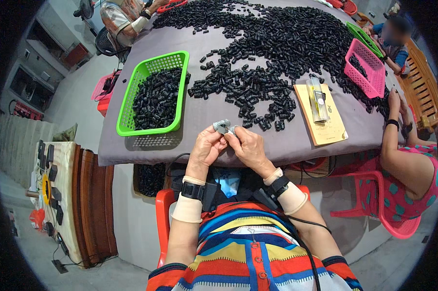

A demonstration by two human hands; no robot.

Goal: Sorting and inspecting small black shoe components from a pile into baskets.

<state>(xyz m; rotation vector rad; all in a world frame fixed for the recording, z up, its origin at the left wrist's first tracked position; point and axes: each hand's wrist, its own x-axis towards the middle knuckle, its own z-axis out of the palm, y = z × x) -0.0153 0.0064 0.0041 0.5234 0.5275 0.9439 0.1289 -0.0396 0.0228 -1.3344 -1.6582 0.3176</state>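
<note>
Both hands meet just over the table's near edge, fingers closed in a pinch. A small, shiny grey piece (222, 125) pokes out above the fingertips of my left hand (206, 149). My right hand (250, 149) pinches the right end of it, or a second small part touching it; the fingers hide which. Beyond the fingertips lies a loose spread of small black cylindrical parts (265, 92). To the left of my hands stands a green plastic basket (120, 114), filled with the same kind of black parts.
A yellow paper pad (328, 133) lies at right with a clear plastic case (318, 102) on it. Farther right are a pink basket (357, 56) and a co-worker's hands (394, 104). Other people sit around the grey-covered table (204, 140). A cable hangs by my right forearm.
</note>
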